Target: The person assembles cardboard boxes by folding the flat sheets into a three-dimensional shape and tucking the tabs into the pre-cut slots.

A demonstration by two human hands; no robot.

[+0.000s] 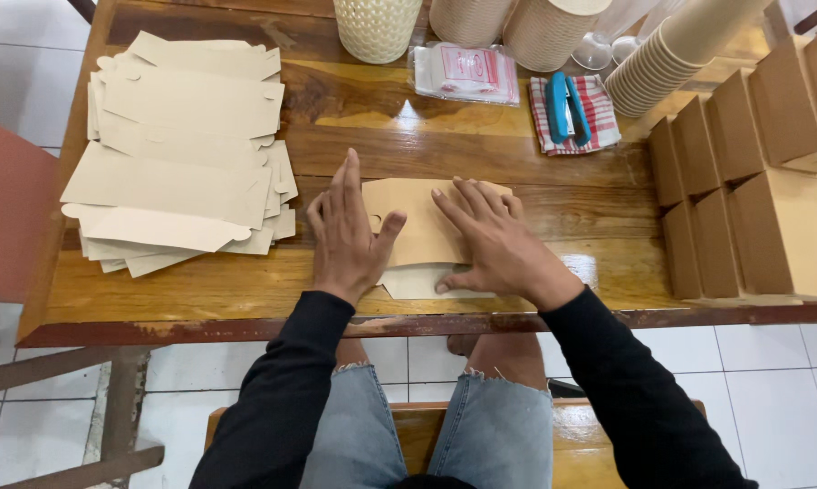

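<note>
Glossy wooden table (481, 158) bears flat cardboard blanks (180, 154), folded boxes (753, 172), stapler (567, 109).

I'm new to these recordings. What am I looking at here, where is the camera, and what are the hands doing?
There is no machine: a person's two bare hands work at a glossy wooden table. The single camera sits on their head, looking down. The left hand and right hand both press flat on one unfolded tan cardboard box blank; nothing is gripped. A stack of similar flat tan blanks lies further left. On the right stand folded brown cardboard boxes. At the back, a blue stapler rests on a red checked cloth, beside stacked paper cups.
</note>
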